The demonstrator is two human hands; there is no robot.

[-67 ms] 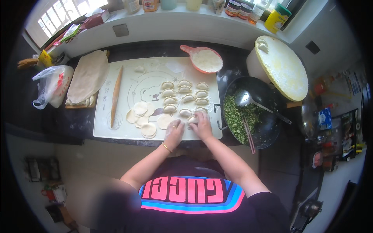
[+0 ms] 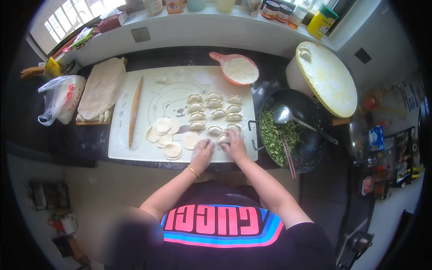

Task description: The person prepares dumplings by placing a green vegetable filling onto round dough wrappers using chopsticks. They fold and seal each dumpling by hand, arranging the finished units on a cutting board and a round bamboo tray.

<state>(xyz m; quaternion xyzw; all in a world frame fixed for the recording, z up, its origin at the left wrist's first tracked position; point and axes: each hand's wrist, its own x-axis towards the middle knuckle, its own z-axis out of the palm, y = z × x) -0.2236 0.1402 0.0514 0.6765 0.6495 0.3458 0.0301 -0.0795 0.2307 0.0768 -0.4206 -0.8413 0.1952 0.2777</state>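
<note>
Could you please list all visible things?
mat: one, pale, centre
rolling pin: one, brown, mat's left
dough rounds: several, cream, mat's front
dumplings: over ten, cream, mat's right
scoop: one, red, mat's back
wok: one, black, right
filling: one heap, green, wok
ladle: one, silver, wok
chopsticks: one pair, brown, wok
bin: one, whitish, back right
dough sheet: one, beige, left
bag: one, whitish, left
jars: several, mixed, back
packages: several, mixed, far right
shirt: one, black, bottom
left hand: one, bare, front
right hand: one, bare, front

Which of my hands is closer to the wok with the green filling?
Right. Your right hand, at a dumpling, is to the left of the wok; your left hand is farther left, beside a round wrapper.
</note>
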